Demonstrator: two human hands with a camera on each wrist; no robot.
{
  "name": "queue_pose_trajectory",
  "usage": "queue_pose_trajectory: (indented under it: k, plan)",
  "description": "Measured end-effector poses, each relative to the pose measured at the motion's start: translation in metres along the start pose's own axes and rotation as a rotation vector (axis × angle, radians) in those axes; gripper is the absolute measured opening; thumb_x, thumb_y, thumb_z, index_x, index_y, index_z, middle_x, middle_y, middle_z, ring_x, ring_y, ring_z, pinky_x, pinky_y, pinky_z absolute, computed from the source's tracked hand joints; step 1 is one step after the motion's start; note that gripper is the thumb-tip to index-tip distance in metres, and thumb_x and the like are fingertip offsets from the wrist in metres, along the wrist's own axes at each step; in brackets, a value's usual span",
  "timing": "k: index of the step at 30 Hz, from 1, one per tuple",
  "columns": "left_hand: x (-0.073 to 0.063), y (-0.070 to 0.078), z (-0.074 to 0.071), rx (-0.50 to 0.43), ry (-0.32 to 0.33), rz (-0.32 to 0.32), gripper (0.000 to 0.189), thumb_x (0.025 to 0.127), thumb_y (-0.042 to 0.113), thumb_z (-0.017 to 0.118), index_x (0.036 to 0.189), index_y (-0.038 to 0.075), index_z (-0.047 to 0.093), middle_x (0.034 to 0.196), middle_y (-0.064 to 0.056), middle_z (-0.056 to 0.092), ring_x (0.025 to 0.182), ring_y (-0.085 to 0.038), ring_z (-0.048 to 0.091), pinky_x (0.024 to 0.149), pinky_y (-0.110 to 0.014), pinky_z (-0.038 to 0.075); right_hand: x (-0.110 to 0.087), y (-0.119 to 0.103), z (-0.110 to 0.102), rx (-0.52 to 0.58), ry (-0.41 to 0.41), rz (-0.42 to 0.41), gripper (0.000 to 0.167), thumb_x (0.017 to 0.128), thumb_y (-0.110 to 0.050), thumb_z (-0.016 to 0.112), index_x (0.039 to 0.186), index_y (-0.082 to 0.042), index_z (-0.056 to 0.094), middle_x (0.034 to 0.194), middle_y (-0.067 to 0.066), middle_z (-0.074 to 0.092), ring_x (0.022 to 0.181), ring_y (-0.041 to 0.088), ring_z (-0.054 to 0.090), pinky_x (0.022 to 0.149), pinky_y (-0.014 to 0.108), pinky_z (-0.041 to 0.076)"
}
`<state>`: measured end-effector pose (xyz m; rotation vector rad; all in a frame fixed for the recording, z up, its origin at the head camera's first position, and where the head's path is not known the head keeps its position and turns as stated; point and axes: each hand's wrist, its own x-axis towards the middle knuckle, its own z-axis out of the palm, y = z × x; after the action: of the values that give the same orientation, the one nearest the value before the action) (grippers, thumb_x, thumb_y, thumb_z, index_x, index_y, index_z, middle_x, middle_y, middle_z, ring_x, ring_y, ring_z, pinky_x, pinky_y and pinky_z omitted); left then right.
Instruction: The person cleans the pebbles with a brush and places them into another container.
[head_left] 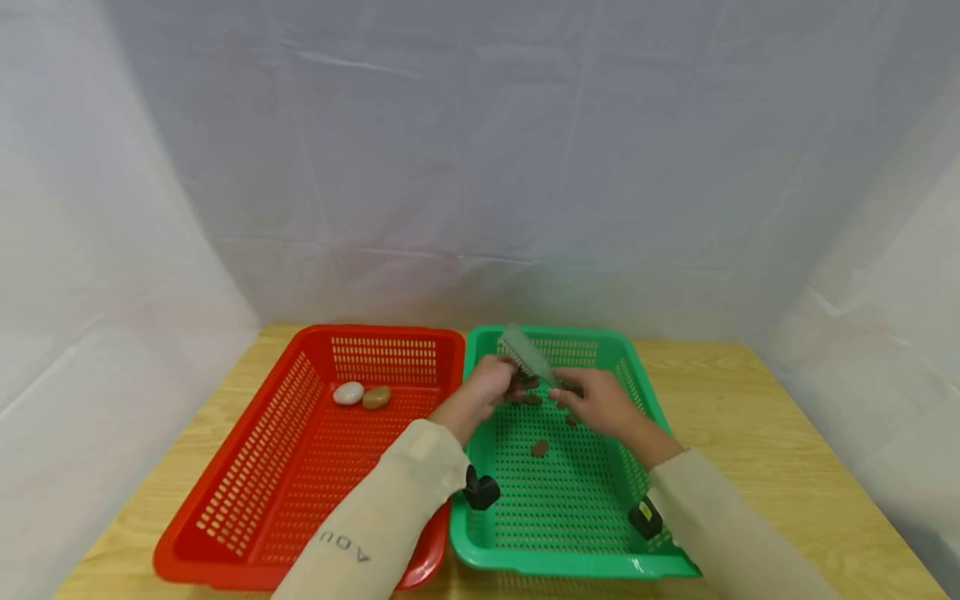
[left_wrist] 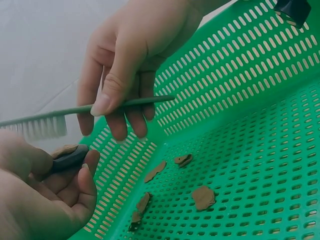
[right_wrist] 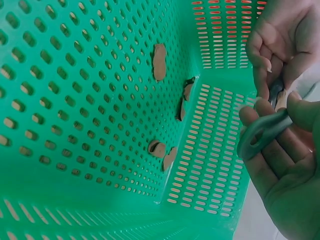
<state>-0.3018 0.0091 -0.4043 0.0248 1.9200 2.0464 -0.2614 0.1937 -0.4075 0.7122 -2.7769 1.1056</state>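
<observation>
My left hand (head_left: pixel 489 382) is over the far part of the green basket (head_left: pixel 472 533) and pinches a dark stone (left_wrist: pixel 71 161). A patch of brown crust, like dried clay, clings to the top of this stone. My right hand (head_left: pixel 600 402) grips the handle of a grey-green brush (head_left: pixel 529 357) between thumb and fingers. Pale bristles (left_wrist: pixel 47 129) point down, just above the left hand in the left wrist view; whether they touch the stone I cannot tell. Several brown flakes (left_wrist: pixel 203 198) lie on the basket's floor below the hands.
To the left, a red basket (head_left: pixel 180 533) stands beside the green one. It holds a white stone (head_left: pixel 348 393) and a tan stone (head_left: pixel 377 397) near its far end. Both baskets sit on a wooden table (head_left: pixel 750 450), with pale sheeting (head_left: pixel 465 167) behind and at the sides.
</observation>
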Motion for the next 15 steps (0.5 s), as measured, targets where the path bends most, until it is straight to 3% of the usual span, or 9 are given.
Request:
queue_pose_trajectory:
  k: [4, 6, 11, 15]
  plan:
    - [-0.0013, 0.0007, -0.0003, 0.015, -0.008, -0.002, 0.031, 0.102, 0.003, 0.041, 0.124, -0.008, 0.059, 0.102, -0.021, 0.068, 0.09, -0.029, 0.067, 0.058, -0.02, 0.049, 0.0, 0.0003, -0.0003, 0.022, -0.045, 0.005, 0.039, 0.097, -0.012, 0.06, 0.132, 0.005, 0.056, 0.089, 0.011, 0.072, 0.072, 0.027, 0.068, 0.056, 0.026, 0.052]
    - [-0.0018, 0.0009, -0.0003, 0.022, -0.013, 0.003, 0.031, 0.102, 0.003, 0.041, 0.125, -0.008, 0.058, 0.106, -0.023, 0.068, 0.093, -0.03, 0.067, 0.058, -0.02, 0.049, 0.0001, 0.0005, -0.0005, 0.024, -0.057, 0.008, 0.039, 0.097, -0.012, 0.059, 0.132, 0.005, 0.056, 0.089, 0.01, 0.072, 0.073, 0.029, 0.068, 0.057, 0.026, 0.052]
    - [-0.0013, 0.0012, 0.0001, 0.002, -0.014, -0.004, 0.032, 0.103, 0.003, 0.04, 0.127, -0.009, 0.057, 0.115, -0.026, 0.065, 0.08, -0.017, 0.066, 0.06, -0.021, 0.049, 0.0004, 0.0013, -0.0008, 0.019, -0.07, 0.015, 0.038, 0.098, -0.011, 0.059, 0.131, 0.007, 0.055, 0.09, 0.011, 0.072, 0.074, 0.025, 0.068, 0.058, 0.028, 0.051]
    - [0.0, 0.0011, 0.0005, 0.0, -0.001, -0.018, 0.034, 0.103, 0.002, 0.037, 0.131, -0.01, 0.053, 0.119, -0.028, 0.063, 0.077, -0.015, 0.064, 0.061, -0.021, 0.048, 0.0008, 0.0029, 0.0, 0.017, -0.067, 0.028, 0.036, 0.097, -0.011, 0.059, 0.129, 0.006, 0.058, 0.09, 0.013, 0.072, 0.072, 0.021, 0.066, 0.059, 0.028, 0.051]
